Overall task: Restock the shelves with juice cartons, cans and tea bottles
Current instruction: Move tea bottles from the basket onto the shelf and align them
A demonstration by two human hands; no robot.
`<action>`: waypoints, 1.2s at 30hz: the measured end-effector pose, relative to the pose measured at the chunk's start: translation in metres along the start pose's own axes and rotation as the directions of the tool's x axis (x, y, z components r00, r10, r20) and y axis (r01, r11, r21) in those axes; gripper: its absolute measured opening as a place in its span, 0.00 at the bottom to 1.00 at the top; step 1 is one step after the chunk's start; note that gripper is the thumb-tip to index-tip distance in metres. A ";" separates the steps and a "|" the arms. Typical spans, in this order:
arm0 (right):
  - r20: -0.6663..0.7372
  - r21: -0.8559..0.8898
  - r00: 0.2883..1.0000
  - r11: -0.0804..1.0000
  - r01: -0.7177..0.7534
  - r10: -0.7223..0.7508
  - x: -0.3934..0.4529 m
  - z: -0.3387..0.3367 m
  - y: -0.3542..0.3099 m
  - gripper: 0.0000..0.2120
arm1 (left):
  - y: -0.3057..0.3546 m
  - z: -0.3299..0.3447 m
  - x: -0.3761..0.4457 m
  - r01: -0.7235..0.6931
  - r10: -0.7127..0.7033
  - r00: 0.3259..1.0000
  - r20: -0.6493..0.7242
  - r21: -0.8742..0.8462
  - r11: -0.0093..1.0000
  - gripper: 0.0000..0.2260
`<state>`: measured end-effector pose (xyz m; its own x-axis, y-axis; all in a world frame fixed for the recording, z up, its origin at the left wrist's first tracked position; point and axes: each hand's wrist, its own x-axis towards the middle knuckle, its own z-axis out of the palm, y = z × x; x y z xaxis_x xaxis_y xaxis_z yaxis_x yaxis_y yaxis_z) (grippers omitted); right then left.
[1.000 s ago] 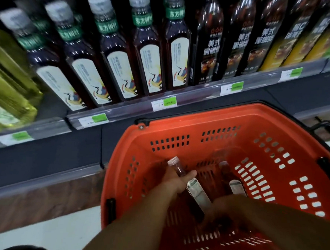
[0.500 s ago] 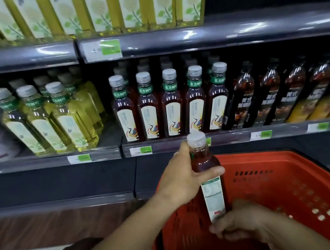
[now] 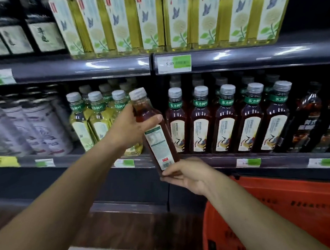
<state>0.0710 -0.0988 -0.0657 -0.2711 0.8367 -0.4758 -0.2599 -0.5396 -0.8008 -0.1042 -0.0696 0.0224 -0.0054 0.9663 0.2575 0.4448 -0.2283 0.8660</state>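
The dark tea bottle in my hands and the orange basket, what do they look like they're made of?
Tea bottle: likely clear glossy plastic, since the brown liquid shows through; grey ribbed screw cap, printed paper or film label. Orange basket: looks like moulded matte plastic, with rows of punched slots in its wall.

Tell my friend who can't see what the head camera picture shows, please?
Two hands hold a tilted bottle of dark red tea in front of a shop shelf: the left hand grips its upper part, the right hand supports its base. Matching red tea bottles stand behind it, and an orange basket sits lower right.
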 end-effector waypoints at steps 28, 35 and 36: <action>-0.351 0.551 0.936 0.808 0.206 0.000 0.080 0.079 -0.001 0.12 | -0.022 0.008 0.105 -0.047 0.026 0.998 0.060 0.388 0.920 0.34; -0.355 0.374 0.931 0.899 0.229 -0.090 0.084 0.091 -0.013 0.12 | -0.028 0.019 0.109 0.012 -0.040 0.998 0.053 0.453 0.892 0.34; -0.340 0.378 0.936 0.897 0.230 -0.096 0.084 0.093 -0.015 0.12 | -0.030 0.023 0.107 0.022 -0.046 0.998 0.040 0.465 0.885 0.34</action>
<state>-0.0343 -0.0290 -0.0598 0.0864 0.8665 -0.4916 -0.6455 -0.3272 -0.6902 -0.0976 0.0436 0.0147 0.0095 0.9797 0.2004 0.8101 -0.1251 0.5729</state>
